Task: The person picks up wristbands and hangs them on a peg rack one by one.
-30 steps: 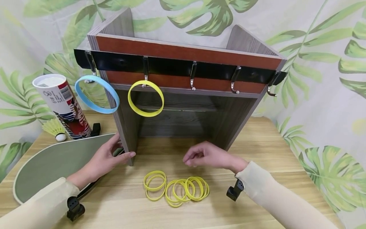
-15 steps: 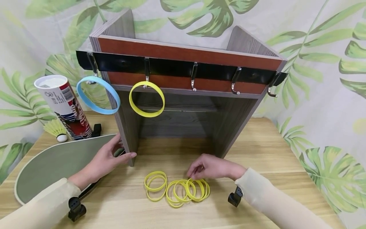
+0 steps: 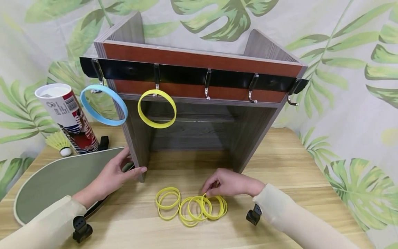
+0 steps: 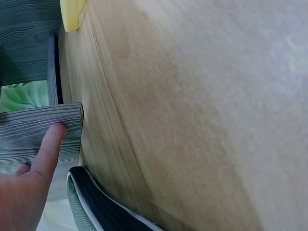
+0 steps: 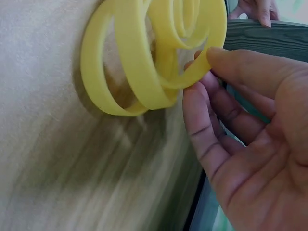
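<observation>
My left hand point(image 3: 112, 176) holds the left side panel of a grey wooden shelf unit point(image 3: 136, 152) near its foot. In the left wrist view the thumb lies across the front edge of the panel point(image 4: 29, 127). At the front of the unit my right hand point(image 3: 231, 183) pinches a yellow wristband point(image 5: 219, 26) between thumb and fingertips, beside overlapping yellow wristbands point(image 3: 188, 221). Another pair of yellow wristbands point(image 3: 168, 206) lies to their left. From the hook rail point(image 3: 183, 73) hang a blue wristband point(image 3: 104, 121) and a yellow wristband point(image 3: 157, 125), on the two leftmost hooks.
On the left stand a printed shuttlecock tube point(image 3: 69, 117) and a yellow shuttlecock point(image 3: 59, 142). A flat green racket cover point(image 3: 59, 183) lies under my left forearm. Bare hooks point(image 3: 206, 86) line the right part of the rail. A leaf-patterned cloth hangs behind the wooden table point(image 3: 280, 155).
My right hand has come down onto the right-hand cluster of yellow wristbands and now pinches one, its edge slightly raised. The left hand stays on the panel.
</observation>
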Action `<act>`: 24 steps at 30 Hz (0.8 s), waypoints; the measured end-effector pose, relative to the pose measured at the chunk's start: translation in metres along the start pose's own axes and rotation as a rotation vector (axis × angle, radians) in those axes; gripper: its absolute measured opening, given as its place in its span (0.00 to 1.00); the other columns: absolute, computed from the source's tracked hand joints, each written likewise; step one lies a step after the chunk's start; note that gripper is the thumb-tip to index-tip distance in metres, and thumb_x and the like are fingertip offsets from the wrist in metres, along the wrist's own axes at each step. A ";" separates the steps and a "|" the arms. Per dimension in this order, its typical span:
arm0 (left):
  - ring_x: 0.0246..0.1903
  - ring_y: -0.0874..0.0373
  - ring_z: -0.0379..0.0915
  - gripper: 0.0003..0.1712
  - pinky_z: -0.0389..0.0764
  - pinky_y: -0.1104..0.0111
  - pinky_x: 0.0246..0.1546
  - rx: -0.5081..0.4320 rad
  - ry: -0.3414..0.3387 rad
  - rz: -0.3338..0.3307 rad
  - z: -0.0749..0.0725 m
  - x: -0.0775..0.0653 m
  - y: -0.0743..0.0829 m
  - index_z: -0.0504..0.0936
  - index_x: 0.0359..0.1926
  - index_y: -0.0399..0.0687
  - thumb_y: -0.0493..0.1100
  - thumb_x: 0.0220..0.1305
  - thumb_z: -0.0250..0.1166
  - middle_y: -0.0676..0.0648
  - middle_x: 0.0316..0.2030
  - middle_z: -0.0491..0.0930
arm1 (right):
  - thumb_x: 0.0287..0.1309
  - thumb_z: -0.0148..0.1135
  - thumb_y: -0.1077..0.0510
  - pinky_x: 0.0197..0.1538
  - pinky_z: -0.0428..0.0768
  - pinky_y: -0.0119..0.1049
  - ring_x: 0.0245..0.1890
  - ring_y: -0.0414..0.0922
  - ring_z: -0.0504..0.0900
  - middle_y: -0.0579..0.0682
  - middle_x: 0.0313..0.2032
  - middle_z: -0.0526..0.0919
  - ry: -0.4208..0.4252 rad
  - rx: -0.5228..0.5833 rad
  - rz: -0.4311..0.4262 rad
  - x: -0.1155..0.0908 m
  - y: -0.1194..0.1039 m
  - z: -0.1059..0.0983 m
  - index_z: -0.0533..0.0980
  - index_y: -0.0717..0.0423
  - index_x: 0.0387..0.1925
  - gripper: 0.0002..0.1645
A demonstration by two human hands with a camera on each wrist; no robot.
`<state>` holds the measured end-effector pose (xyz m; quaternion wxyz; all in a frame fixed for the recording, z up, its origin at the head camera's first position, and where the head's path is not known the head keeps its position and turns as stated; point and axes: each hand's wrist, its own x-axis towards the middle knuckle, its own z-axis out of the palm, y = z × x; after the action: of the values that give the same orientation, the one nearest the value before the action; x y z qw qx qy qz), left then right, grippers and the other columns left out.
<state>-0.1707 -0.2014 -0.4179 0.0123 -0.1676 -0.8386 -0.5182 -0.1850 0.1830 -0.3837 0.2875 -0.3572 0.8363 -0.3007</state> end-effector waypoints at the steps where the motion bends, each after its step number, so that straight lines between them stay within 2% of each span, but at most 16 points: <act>1: 0.53 0.81 0.72 0.44 0.86 0.74 0.43 0.003 -0.001 -0.004 0.000 0.000 0.000 0.59 0.82 0.53 0.40 0.71 0.70 0.37 0.68 0.73 | 0.69 0.68 0.61 0.48 0.84 0.25 0.41 0.30 0.84 0.49 0.46 0.92 -0.001 0.004 0.002 -0.001 0.000 -0.001 0.89 0.57 0.47 0.09; 7: 0.53 0.82 0.71 0.45 0.86 0.74 0.42 -0.006 -0.007 -0.016 0.000 0.001 0.000 0.57 0.82 0.53 0.40 0.71 0.70 0.35 0.70 0.70 | 0.69 0.66 0.62 0.44 0.84 0.25 0.38 0.29 0.82 0.55 0.45 0.92 -0.041 0.077 0.000 -0.005 0.000 -0.008 0.88 0.61 0.48 0.10; 13: 0.53 0.83 0.70 0.46 0.86 0.75 0.43 -0.005 -0.007 -0.018 0.000 0.000 -0.001 0.56 0.83 0.54 0.41 0.71 0.70 0.36 0.71 0.69 | 0.70 0.65 0.63 0.43 0.90 0.40 0.33 0.34 0.80 0.65 0.39 0.88 -0.105 0.208 0.041 -0.011 0.004 -0.011 0.86 0.67 0.48 0.12; 15: 0.54 0.84 0.70 0.46 0.85 0.75 0.44 0.006 -0.008 -0.023 0.000 0.000 -0.001 0.55 0.83 0.54 0.42 0.72 0.69 0.36 0.72 0.68 | 0.70 0.65 0.63 0.45 0.91 0.41 0.33 0.35 0.81 0.67 0.39 0.87 -0.123 0.245 0.058 -0.013 0.006 -0.012 0.85 0.68 0.49 0.12; 24: 0.55 0.83 0.68 0.46 0.87 0.74 0.44 -0.001 -0.013 -0.032 0.001 0.000 0.000 0.55 0.83 0.55 0.43 0.72 0.69 0.36 0.74 0.66 | 0.72 0.63 0.62 0.46 0.88 0.31 0.35 0.36 0.81 0.64 0.40 0.85 -0.164 0.344 0.121 -0.018 0.011 -0.018 0.81 0.69 0.52 0.14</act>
<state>-0.1704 -0.2008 -0.4182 -0.0015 -0.1573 -0.8409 -0.5178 -0.1916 0.2086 -0.3754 0.4290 -0.2751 0.7663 -0.3912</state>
